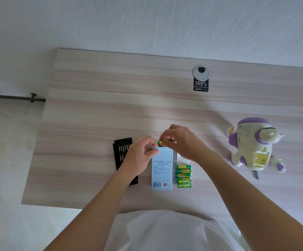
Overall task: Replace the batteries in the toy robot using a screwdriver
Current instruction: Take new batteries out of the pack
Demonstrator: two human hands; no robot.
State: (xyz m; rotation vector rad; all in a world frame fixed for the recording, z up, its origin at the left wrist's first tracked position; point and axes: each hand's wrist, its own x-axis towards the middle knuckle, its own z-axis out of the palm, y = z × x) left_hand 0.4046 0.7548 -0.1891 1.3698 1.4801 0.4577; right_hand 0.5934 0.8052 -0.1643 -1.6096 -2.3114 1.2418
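A white and purple toy robot [252,144] lies on its front at the right of the table, its battery bay [261,159] open with yellow batteries inside. My right hand [183,142] pinches green-and-yellow batteries [166,142] at the top of a light blue box [162,171]. My left hand [139,156] pinches the box's upper left corner. Several green batteries [183,175] lie in a row right of the box. A black screwdriver bit case [122,151] lies open to the left, partly under my left hand. A grey screwdriver [256,175] pokes out below the robot.
The pale wood-grain table [92,115] runs to a white wall behind. A round grey cable port [201,73] with a black label [200,86] sits at the back. Clear plastic wrap [184,159] lies beside the loose batteries. My white shirt [165,232] fills the bottom.
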